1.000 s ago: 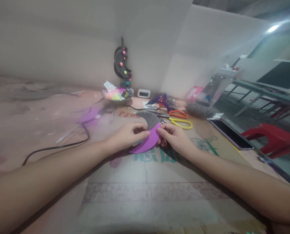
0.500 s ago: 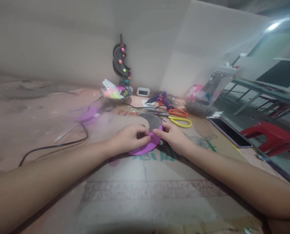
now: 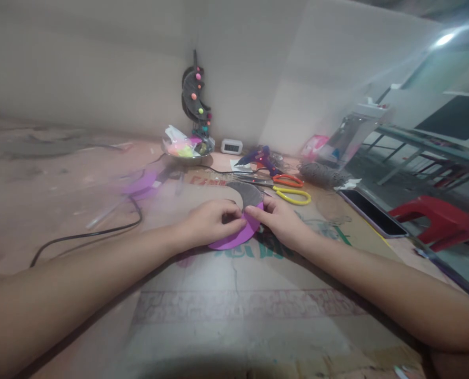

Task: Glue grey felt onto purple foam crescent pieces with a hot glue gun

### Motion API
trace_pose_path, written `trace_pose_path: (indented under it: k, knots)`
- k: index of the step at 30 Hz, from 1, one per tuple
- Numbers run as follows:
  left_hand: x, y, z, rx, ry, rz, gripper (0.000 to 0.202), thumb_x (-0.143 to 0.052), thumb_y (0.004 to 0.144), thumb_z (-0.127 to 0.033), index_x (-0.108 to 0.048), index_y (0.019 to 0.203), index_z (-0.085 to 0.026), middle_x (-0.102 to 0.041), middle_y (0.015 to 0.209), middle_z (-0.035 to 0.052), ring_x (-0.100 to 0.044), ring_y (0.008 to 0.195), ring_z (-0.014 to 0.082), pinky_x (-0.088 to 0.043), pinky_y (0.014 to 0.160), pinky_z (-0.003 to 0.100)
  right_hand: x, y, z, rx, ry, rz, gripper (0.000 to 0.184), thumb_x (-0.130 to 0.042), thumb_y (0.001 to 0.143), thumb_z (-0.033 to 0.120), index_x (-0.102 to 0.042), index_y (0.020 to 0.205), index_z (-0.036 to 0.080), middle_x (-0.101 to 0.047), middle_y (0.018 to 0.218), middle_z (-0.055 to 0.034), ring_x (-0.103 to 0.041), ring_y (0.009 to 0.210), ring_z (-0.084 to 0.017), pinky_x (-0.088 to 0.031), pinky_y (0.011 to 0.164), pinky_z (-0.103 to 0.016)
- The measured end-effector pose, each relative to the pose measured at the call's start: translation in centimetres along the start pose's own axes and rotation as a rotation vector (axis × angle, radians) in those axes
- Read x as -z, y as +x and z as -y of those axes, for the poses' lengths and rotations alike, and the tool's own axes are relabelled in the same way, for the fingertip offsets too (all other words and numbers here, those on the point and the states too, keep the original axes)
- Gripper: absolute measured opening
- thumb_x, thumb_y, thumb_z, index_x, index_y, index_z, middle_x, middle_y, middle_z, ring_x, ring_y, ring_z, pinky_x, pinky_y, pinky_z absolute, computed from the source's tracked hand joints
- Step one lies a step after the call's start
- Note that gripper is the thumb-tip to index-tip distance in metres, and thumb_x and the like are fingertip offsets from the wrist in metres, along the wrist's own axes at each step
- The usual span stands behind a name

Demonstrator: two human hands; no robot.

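A purple crescent-shaped foam piece [image 3: 242,232] lies on a flattened cardboard sheet [image 3: 242,305], with a grey crescent piece [image 3: 249,192] on its upper part. My left hand [image 3: 210,222] rests on the purple piece's left side with fingers curled, pinching at its edge. My right hand [image 3: 277,218] presses on the right side, thumb and forefinger meeting the left hand's fingertips over the piece.
Behind the piece lie orange scissors [image 3: 287,180], yellow scissors [image 3: 293,196] and a blue glue gun [image 3: 258,157] with a black cable [image 3: 100,231]. A bowl of coloured pompoms [image 3: 187,150], a dark decorated crescent on the wall [image 3: 197,97], a small clock [image 3: 231,146], a twine roll [image 3: 323,175] and a phone [image 3: 370,212] stand around.
My right thumb and forefinger have slid left along the purple piece to meet the left hand's fingers. The piece has shifted slightly away from me.
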State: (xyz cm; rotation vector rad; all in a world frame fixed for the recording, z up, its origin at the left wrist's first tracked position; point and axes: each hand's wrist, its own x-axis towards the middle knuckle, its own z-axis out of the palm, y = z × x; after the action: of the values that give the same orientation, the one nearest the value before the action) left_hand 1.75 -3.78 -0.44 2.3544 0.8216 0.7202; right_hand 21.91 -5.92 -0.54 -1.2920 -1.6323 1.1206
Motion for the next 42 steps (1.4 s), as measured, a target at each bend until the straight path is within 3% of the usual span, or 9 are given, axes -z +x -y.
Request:
trace_pose_path:
  k: [6, 13, 19, 23, 29, 36, 39, 42]
  knots:
    - [0.0, -0.1, 0.1, -0.004, -0.015, -0.002, 0.022, -0.054, 0.086, -0.033, -0.06, 0.073, -0.017, -0.06, 0.072, -0.0009, -0.054, 0.069, 0.0126, -0.04, 0.066, 0.025, -0.2, 0.1, 0.1, 0.049, 0.193, 0.025, 0.033, -0.064, 0.081, 0.052, -0.057, 0.077, 0.019, -0.053, 0.068, 0.0037, -0.047, 0.058, -0.008, -0.041, 0.053, -0.021]
    - [0.1, -0.1, -0.1, 0.027, -0.04, 0.017, 0.027, -0.052, 0.087, -0.037, -0.062, 0.073, -0.017, -0.059, 0.073, -0.0003, -0.054, 0.07, 0.0133, -0.039, 0.064, 0.026, -0.1, 0.0, 0.8, 0.04, 0.168, -0.039, 0.034, -0.066, 0.08, 0.048, -0.052, 0.07, 0.019, -0.049, 0.055, 0.0068, -0.041, 0.045, -0.006, -0.035, 0.044, -0.02]
    - [0.6, 0.1, -0.2, 0.157, -0.227, -0.054, 0.036, -0.05, 0.087, -0.048, -0.062, 0.075, -0.016, -0.061, 0.074, 0.001, -0.055, 0.07, 0.0143, -0.041, 0.062, 0.026, -0.1, -0.4, 1.3, 0.025, 0.081, -0.022, 0.034, -0.065, 0.079, 0.05, -0.053, 0.071, 0.019, -0.051, 0.055, 0.006, -0.045, 0.046, -0.007, -0.036, 0.044, -0.02]
    - [0.6, 0.2, 0.1, 0.273, -0.278, -0.036, 0.038, -0.055, 0.083, -0.051, -0.062, 0.072, -0.016, -0.061, 0.067, 0.0008, -0.053, 0.061, 0.0136, -0.037, 0.054, 0.025, -0.2, -0.5, 1.2, -0.008, 0.023, -0.01, 0.038, -0.065, 0.078, 0.054, -0.053, 0.071, 0.019, -0.05, 0.055, 0.0057, -0.043, 0.045, -0.007, -0.034, 0.041, -0.02]
    - [0.6, 0.2, -0.1, 0.238, -0.244, -0.058, 0.034, -0.054, 0.085, -0.047, -0.062, 0.071, -0.016, -0.059, 0.065, -0.0002, -0.049, 0.058, 0.0116, -0.035, 0.053, 0.024, -0.1, -0.1, 0.5, 0.085, 0.152, -0.01, 0.046, -0.053, 0.085, 0.061, -0.051, 0.067, 0.019, -0.048, 0.056, 0.0044, -0.043, 0.047, -0.007, -0.035, 0.045, -0.021]
    - [0.7, 0.2, 0.0, 0.21, -0.23, -0.049, 0.035, -0.053, 0.086, -0.046, -0.061, 0.071, -0.016, -0.059, 0.065, -0.0006, -0.051, 0.06, 0.0122, -0.037, 0.056, 0.025, -0.2, -0.4, 1.0, 0.049, 0.162, -0.03, 0.037, -0.062, 0.082, 0.052, -0.052, 0.068, 0.019, -0.046, 0.053, 0.0064, -0.041, 0.044, -0.007, -0.033, 0.041, -0.02]
    - [0.8, 0.3, 0.1, 0.207, -0.341, -0.02, 0.037, -0.051, 0.087, -0.048, -0.061, 0.073, -0.016, -0.061, 0.069, 0.001, -0.056, 0.065, 0.0137, -0.041, 0.06, 0.026, -0.2, -0.6, 1.4, 0.042, 0.148, -0.043, 0.038, -0.062, 0.082, 0.053, -0.052, 0.068, 0.02, -0.047, 0.052, 0.0064, -0.04, 0.043, -0.007, -0.032, 0.04, -0.02]
    - [0.9, 0.4, 0.3, 0.241, -0.509, -0.083, 0.034, -0.054, 0.087, -0.049, -0.06, 0.082, -0.016, -0.062, 0.07, 0.0007, -0.057, 0.065, 0.0133, -0.043, 0.06, 0.025, -0.2, -0.6, 1.6, 0.047, 0.123, -0.027, 0.039, -0.062, 0.082, 0.054, -0.051, 0.067, 0.02, -0.047, 0.051, 0.0065, -0.04, 0.043, -0.007, -0.031, 0.041, -0.02]
